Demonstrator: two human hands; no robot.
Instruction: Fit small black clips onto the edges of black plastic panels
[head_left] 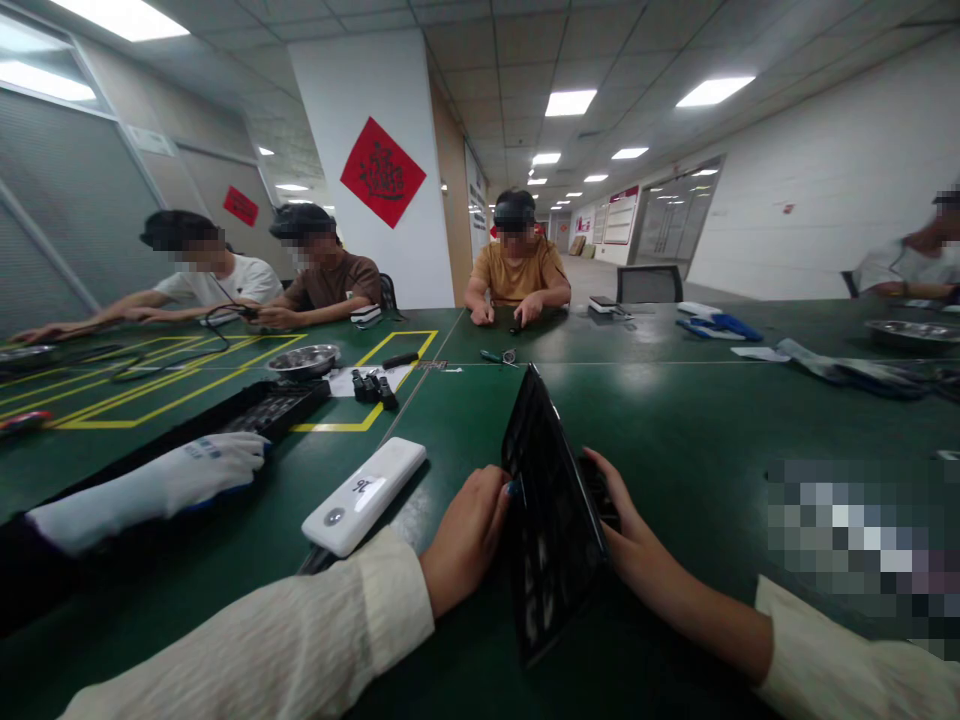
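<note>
A thin black tray-like panel (551,520) stands steeply tilted on edge between my hands, just above or on the green table. My left hand (466,535) is closed at its left side, with the fingertips against the dark face and a speck of blue at the thumb. From the other side my right hand (637,535) grips the panel, its fingers around a ribbed black part (598,490) that is mostly hidden. Whether this part is joined to the panel I cannot tell. A white power bank (365,497) marked with a number lies beside my left forearm.
A long black tray (300,405) lies at left, a co-worker's white-gloved hand (217,465) over it. Beyond are a metal bowl (304,361), black clips (375,389) and a green-handled tool (499,356). Several people sit around the green table (697,420). Blue-white gloves (720,325) lie at right.
</note>
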